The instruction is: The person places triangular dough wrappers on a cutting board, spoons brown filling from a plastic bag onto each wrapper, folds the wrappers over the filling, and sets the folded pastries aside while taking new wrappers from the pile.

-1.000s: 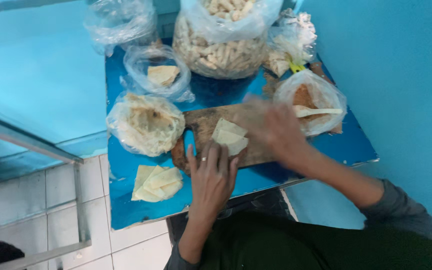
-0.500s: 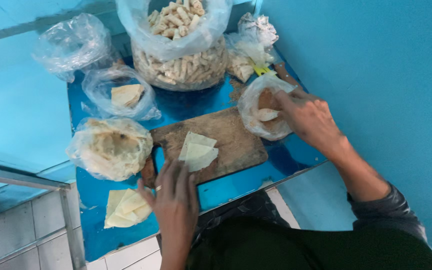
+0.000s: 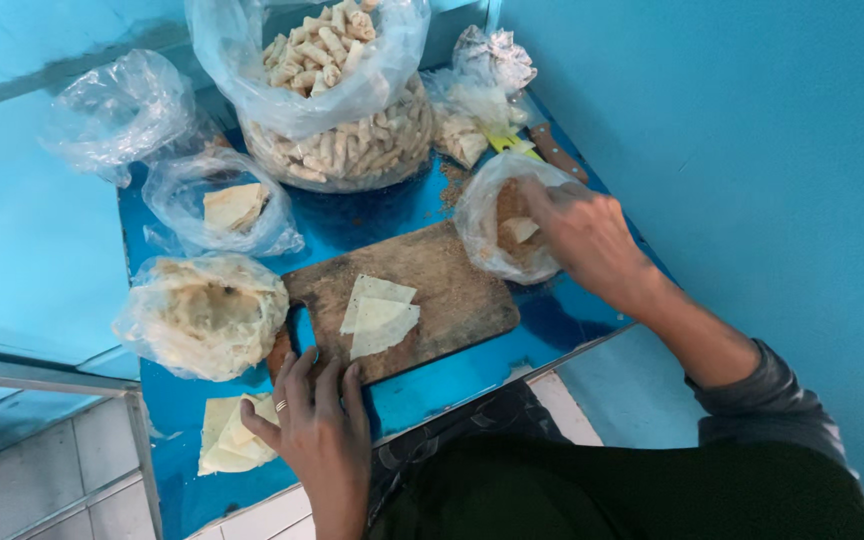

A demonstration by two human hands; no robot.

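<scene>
Left hand (image 3: 320,425) flat, fingers spread on board (image 3: 452,290) edge; right hand (image 3: 582,235) fingers curled in filling bag (image 3: 487,225), grip unclear.

A large clear plastic bag of pale rolled pastries (image 3: 337,95) sits well beyond both hands. Just left of the left hand lies a loose stack of pale yellow wrapper sheets (image 3: 232,435).

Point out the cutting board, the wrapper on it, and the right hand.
cutting board (image 3: 457,285): head view, bare right part of its top.
wrapper (image 3: 379,318): head view, middle of the sheets.
right hand (image 3: 582,235): head view, back of hand.
</scene>
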